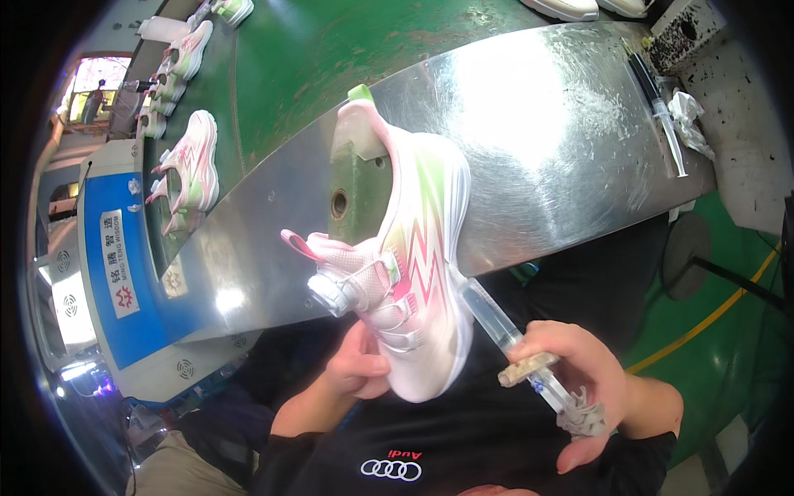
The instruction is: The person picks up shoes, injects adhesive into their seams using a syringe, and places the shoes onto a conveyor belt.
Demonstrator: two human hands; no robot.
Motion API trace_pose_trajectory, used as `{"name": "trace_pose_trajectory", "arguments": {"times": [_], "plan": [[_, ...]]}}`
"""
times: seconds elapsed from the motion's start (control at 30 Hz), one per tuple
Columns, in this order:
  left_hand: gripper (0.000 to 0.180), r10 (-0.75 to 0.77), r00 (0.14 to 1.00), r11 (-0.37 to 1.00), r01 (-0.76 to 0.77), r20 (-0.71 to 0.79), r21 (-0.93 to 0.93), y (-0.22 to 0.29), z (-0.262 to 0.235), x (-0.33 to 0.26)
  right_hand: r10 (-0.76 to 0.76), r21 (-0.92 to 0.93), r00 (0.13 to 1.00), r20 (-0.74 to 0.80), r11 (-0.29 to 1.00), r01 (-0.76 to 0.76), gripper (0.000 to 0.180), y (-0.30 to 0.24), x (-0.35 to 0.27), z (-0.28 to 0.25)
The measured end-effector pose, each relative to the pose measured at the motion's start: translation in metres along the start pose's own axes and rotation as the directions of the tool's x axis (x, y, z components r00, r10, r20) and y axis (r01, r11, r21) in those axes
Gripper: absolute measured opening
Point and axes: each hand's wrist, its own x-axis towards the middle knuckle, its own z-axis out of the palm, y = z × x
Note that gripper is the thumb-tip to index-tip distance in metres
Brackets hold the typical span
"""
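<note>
A pink, white and pale green sneaker (423, 240) with a dial on its tongue is held in front of me, toe toward my body. Inside its opening sits a dark green shoe last (351, 186). My left hand (357, 364) is closed on the sneaker near the toe; some fingertips are hidden beneath it. A clear syringe (493, 314) is gripped in my right hand (583, 360), around a tan wrapped flange and a plunger end covered in grey material. Its front end meets the sneaker's white sole edge; the very tip cannot be made out.
A shiny metal worktop (571, 190) lies under and beyond the sneaker. Another syringe (668, 136) and a crumpled white tissue (688, 116) lie at its far right. Past it runs a green surface (306, 58), with another pink sneaker (195, 161) and several more shoes at left.
</note>
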Motion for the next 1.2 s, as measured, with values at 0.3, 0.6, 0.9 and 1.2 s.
{"name": "trace_pose_trajectory", "arguments": {"times": [0.3,0.6,0.9,1.2], "plan": [[0.073,-0.142,0.927,0.957,0.218,0.346,-0.190,-0.012,0.013,0.038,0.143,-0.101,0.990,0.007,0.985,-0.142,0.093,-0.059,-0.021,0.005],[0.048,-0.227,0.886,0.957,0.280,0.403,-0.077,-0.024,0.041,0.075,0.042,-0.254,0.998,0.038,0.967,-0.031,0.084,-0.078,-0.061,-0.005],[0.040,-0.219,0.878,0.965,0.261,0.426,-0.041,-0.023,0.060,0.102,-0.071,-0.467,0.986,-0.154,0.884,-0.009,0.056,-0.092,-0.069,0.007],[0.036,-0.174,0.898,0.971,0.225,0.403,-0.083,-0.029,0.066,0.118,-0.032,-0.671,0.997,-0.075,0.741,-0.027,0.059,-0.086,-0.066,0.011]]}}
